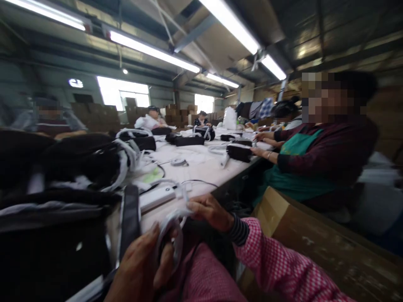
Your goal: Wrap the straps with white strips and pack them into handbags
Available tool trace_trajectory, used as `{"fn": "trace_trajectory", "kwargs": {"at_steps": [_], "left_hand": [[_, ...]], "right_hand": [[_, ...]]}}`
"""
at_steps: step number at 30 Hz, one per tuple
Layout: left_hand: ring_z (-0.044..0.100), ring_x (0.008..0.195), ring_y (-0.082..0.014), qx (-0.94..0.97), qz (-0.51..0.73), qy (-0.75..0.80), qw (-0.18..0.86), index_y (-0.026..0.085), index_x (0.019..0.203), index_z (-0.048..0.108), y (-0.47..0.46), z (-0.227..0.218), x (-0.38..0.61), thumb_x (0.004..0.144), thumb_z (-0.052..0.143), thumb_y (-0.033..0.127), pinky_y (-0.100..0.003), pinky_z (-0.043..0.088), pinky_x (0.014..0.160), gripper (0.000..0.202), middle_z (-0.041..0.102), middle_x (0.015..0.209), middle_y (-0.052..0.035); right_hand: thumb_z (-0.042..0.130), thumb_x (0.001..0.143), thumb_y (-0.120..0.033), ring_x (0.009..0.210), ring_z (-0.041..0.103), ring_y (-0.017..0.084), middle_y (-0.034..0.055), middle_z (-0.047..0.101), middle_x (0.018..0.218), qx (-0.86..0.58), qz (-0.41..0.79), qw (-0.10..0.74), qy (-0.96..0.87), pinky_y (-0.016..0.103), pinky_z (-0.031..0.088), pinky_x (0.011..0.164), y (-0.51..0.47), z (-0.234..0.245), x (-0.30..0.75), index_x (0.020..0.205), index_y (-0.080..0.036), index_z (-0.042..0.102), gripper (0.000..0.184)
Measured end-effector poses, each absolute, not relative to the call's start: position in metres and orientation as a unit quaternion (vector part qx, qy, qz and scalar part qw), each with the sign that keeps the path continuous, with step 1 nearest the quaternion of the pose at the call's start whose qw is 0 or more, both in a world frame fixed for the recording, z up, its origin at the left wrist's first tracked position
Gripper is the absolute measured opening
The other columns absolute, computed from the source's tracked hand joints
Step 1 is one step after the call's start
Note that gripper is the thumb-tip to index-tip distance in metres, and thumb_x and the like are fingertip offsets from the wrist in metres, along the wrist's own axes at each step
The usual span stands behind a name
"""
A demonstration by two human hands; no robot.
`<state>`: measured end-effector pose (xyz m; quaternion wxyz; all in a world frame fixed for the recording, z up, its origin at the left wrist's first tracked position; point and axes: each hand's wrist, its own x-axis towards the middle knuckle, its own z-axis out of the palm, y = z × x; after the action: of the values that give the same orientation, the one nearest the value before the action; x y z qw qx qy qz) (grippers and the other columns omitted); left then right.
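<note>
My left hand grips a whitish ring-shaped roll of tape or strap, with fingers wrapped through and around it. My right hand is closed in a pinch at the upper right of the roll, on a strip coming off it. Blur hides the exact material. Just beyond the hands lies a long white box-like device with a round mark at its end. Left of it stands a dark flat strap with light edges.
Black fabric pieces with white straps pile up at the left. A whitish roll and black pouches lie on the long table. A cardboard box stands at my right, beside a co-worker in a green apron. Several others sit farther along.
</note>
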<state>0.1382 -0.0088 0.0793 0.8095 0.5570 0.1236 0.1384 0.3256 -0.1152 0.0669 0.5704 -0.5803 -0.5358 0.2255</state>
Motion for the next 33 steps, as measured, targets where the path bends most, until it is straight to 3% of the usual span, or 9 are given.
{"fn": "trace_trajectory", "kwargs": {"at_steps": [3, 8, 12, 15, 17, 23, 26, 29, 33], "left_hand": [[0.038, 0.044, -0.0065, 0.481, 0.177, 0.12, 0.85, 0.013, 0.095, 0.072, -0.006, 0.076, 0.135, 0.092, 0.062, 0.059, -0.02, 0.036, 0.046, 0.047, 0.05, 0.051, 0.0038], [0.04, 0.045, -0.0066, 0.486, 0.178, 0.126, 0.847, 0.01, 0.09, 0.072, 0.011, 0.064, 0.136, 0.097, 0.058, 0.055, -0.019, 0.035, 0.048, 0.048, 0.051, 0.051, 0.0025], [0.065, 0.076, -0.0142, 0.545, 0.173, 0.157, 0.805, 0.019, 0.12, 0.067, 0.022, 0.052, 0.135, 0.093, 0.07, 0.044, -0.023, 0.052, 0.07, 0.037, 0.073, 0.098, -0.0057], [0.064, 0.114, -0.0249, 0.562, 0.151, 0.158, 0.798, 0.03, 0.142, 0.055, 0.016, 0.051, 0.139, 0.092, 0.07, 0.045, -0.035, 0.052, 0.096, 0.054, 0.066, 0.133, -0.007], [0.06, 0.121, -0.0277, 0.616, 0.123, 0.119, 0.769, 0.024, 0.134, 0.065, 0.008, 0.054, 0.144, 0.095, 0.063, 0.051, -0.036, 0.047, 0.103, 0.047, 0.067, 0.134, -0.0089], [0.069, 0.1, -0.0323, 0.616, 0.063, 0.056, 0.783, 0.016, 0.113, 0.075, 0.0, 0.074, 0.166, 0.096, 0.053, 0.061, -0.044, 0.053, 0.091, 0.053, 0.075, 0.104, -0.0145], [0.058, 0.125, -0.0356, 0.697, 0.178, 0.099, 0.688, 0.024, 0.122, 0.072, -0.002, 0.087, 0.187, 0.088, 0.071, 0.05, -0.046, 0.043, 0.106, 0.043, 0.067, 0.134, -0.0102], [0.041, 0.143, -0.0362, 0.728, 0.237, 0.046, 0.641, 0.032, 0.137, 0.062, -0.008, 0.103, 0.216, 0.078, 0.083, 0.041, -0.047, 0.032, 0.117, 0.063, 0.052, 0.153, -0.0054], [0.064, 0.111, -0.0343, 0.707, 0.08, -0.101, 0.695, 0.021, 0.116, 0.075, -0.012, 0.119, 0.239, 0.076, 0.083, 0.041, -0.042, 0.05, 0.096, 0.046, 0.075, 0.11, -0.0102]], "right_hand": [[0.048, 0.1, -0.059, 0.046, 0.029, 0.008, -0.0065, 0.036, 0.052, -0.514, 0.275, 0.646, -0.493, 0.025, 0.022, 0.046, -0.094, 0.04, 0.313, 0.064, -0.017, 0.053, 0.055], [0.06, 0.094, -0.059, 0.047, 0.027, 0.007, -0.0077, 0.035, 0.053, -0.491, 0.318, 0.667, -0.462, 0.023, 0.019, 0.046, -0.087, 0.019, 0.308, 0.07, -0.016, 0.058, 0.05], [0.074, 0.085, -0.05, 0.047, 0.027, 0.006, -0.0081, 0.039, 0.052, -0.502, 0.333, 0.66, -0.449, 0.023, 0.019, 0.045, -0.109, 0.044, 0.329, 0.069, -0.016, 0.058, 0.041], [0.077, 0.082, -0.047, 0.047, 0.028, 0.006, -0.0078, 0.039, 0.052, -0.513, 0.324, 0.658, -0.447, 0.022, 0.018, 0.044, -0.129, 0.07, 0.343, 0.066, -0.016, 0.057, 0.041], [0.078, 0.082, -0.048, 0.047, 0.028, 0.006, -0.0075, 0.039, 0.052, -0.526, 0.298, 0.653, -0.456, 0.022, 0.018, 0.044, -0.138, 0.087, 0.35, 0.064, -0.016, 0.056, 0.043], [0.065, 0.087, -0.066, 0.039, 0.024, 0.005, -0.0083, 0.032, 0.043, -0.456, 0.175, 0.73, -0.477, 0.023, 0.02, 0.042, -0.137, 0.138, 0.37, 0.053, -0.018, 0.052, 0.06], [0.058, 0.092, -0.067, 0.037, 0.021, 0.006, -0.0087, 0.028, 0.041, -0.383, 0.198, 0.742, -0.513, 0.022, 0.024, 0.041, -0.133, 0.164, 0.371, 0.049, -0.02, 0.045, 0.065], [0.044, 0.097, -0.07, 0.036, 0.021, 0.007, -0.0081, 0.027, 0.04, -0.334, 0.243, 0.723, -0.554, 0.022, 0.027, 0.04, -0.131, 0.179, 0.358, 0.051, -0.02, 0.045, 0.068], [0.039, 0.096, -0.074, 0.034, 0.024, 0.008, -0.0076, 0.029, 0.037, -0.318, 0.258, 0.695, -0.591, 0.024, 0.03, 0.038, -0.132, 0.183, 0.346, 0.053, -0.023, 0.042, 0.067]]}}
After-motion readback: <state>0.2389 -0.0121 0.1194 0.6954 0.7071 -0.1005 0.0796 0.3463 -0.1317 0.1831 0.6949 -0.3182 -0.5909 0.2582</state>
